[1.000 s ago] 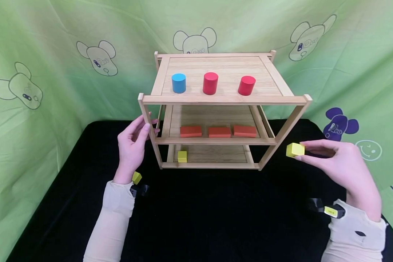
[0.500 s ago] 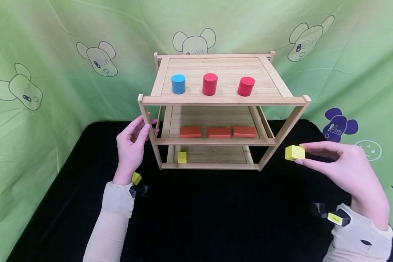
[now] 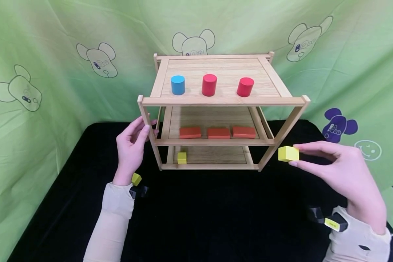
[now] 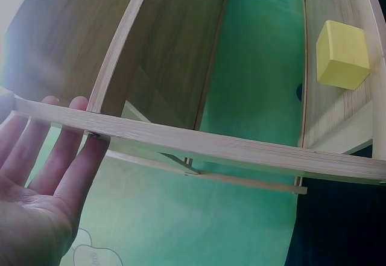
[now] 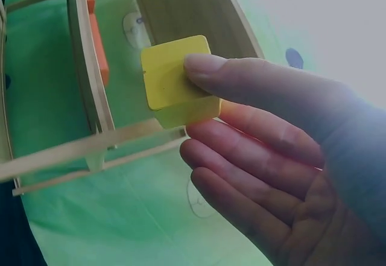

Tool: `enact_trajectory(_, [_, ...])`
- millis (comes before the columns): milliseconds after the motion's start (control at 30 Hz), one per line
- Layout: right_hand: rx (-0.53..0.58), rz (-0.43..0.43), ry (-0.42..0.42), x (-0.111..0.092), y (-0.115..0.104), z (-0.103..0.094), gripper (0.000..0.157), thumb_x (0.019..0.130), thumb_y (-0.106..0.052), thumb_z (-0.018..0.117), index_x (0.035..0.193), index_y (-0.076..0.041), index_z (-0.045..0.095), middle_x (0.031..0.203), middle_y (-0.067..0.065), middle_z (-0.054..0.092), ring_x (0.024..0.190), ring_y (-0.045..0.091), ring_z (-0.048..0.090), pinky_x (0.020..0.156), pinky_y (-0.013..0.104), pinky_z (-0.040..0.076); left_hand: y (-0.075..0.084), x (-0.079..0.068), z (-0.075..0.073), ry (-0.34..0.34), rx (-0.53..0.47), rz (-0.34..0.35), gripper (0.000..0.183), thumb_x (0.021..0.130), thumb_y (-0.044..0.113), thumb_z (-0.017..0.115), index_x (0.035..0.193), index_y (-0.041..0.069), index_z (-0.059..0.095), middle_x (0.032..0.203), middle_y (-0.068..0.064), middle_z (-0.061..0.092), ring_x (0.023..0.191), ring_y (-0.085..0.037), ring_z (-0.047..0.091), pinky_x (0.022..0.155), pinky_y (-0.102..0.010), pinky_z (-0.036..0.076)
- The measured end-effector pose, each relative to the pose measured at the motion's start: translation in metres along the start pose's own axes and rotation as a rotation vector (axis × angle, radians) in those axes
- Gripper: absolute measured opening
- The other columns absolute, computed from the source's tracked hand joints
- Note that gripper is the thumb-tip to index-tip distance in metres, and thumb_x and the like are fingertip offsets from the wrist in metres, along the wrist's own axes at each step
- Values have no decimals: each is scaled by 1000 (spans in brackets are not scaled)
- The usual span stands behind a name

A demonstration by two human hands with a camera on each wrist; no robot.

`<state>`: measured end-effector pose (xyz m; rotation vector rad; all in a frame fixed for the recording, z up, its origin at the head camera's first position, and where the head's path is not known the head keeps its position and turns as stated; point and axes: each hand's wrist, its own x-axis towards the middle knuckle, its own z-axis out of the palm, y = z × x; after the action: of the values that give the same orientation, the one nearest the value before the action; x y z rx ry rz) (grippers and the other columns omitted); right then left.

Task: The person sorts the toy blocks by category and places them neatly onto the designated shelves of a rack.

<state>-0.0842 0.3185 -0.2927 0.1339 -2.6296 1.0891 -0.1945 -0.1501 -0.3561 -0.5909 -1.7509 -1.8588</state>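
My right hand [image 3: 342, 169] pinches a yellow cube block [image 3: 288, 154] between thumb and fingers, to the right of a three-tier wooden shelf [image 3: 222, 101]. In the right wrist view the thumb presses on the face of the yellow cube [image 5: 166, 85]. My left hand [image 3: 130, 151] holds the shelf's left front post, thumb in front and fingers reaching behind it. In the left wrist view the fingers [image 4: 78, 163] pass behind that post. A second yellow cube [image 3: 182, 158] sits on the bottom tier, at its left.
On the top tier stand a blue cylinder [image 3: 178, 85] and two red cylinders, the middle one [image 3: 209, 85] taller than the right one [image 3: 245, 87]. Three red-orange blocks [image 3: 218, 133] lie along the middle tier. Black cloth [image 3: 216, 211] covers the table; a green curtain [image 3: 62, 22] hangs behind.
My right hand has shifted slightly left with the yellow cube, bringing it nearer the shelf's right front post. The left hand stays on its post.
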Motion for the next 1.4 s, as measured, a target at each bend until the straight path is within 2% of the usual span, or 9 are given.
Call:
enact_trajectory(167, [14, -38, 6, 0, -4, 5, 44, 75, -10, 93, 115, -13, 78, 105, -11, 75, 94, -5, 67, 72, 7, 48, -1, 1, 0, -2, -4, 5, 33, 103, 2, 59, 135, -4, 62, 114, -23, 71, 89, -37, 73, 82, -35, 61])
enact_trajectory(367, [19, -111, -7, 1, -11, 13, 42, 73, -7, 94, 111, -14, 79, 103, -7, 76, 94, -4, 68, 76, 6, 48, -1, 1, -1, -11, -10, -28, 32, 104, 4, 59, 135, 0, 64, 114, -22, 71, 89, -39, 72, 81, -36, 61])
enact_trajectory(500, [18, -163, -36, 3, -16, 20, 41, 73, -7, 94, 110, -17, 80, 103, -4, 76, 95, -3, 68, 79, 7, 48, -1, 0, -2, -19, 3, -35, 33, 104, 6, 59, 136, -2, 63, 114, -23, 71, 89, -42, 71, 82, -36, 60])
enact_trajectory(800, [39, -272, -78, 11, -15, 44, 45, 70, -2, 94, 109, -19, 80, 102, -2, 76, 97, 1, 68, 84, 9, 48, 0, 1, -2, -30, 39, -36, 33, 105, 8, 59, 135, -3, 63, 113, -20, 71, 89, -36, 72, 83, -35, 60])
enact_trajectory(1167, [85, -267, -129, 15, -21, 66, 41, 73, -8, 94, 108, -25, 80, 100, -7, 76, 96, 4, 69, 85, 12, 49, -2, 2, -2, -25, 18, -28, 31, 104, 5, 58, 133, -5, 63, 112, -23, 71, 88, -30, 73, 83, -35, 60])
enact_trajectory(1400, [81, -299, -180, 16, -25, 85, 36, 75, -16, 93, 106, -29, 80, 101, -13, 75, 96, 7, 68, 73, 16, 52, -2, 2, -1, -29, 12, -33, 32, 104, 8, 59, 134, -5, 63, 112, -23, 71, 89, -36, 73, 82, -38, 61])
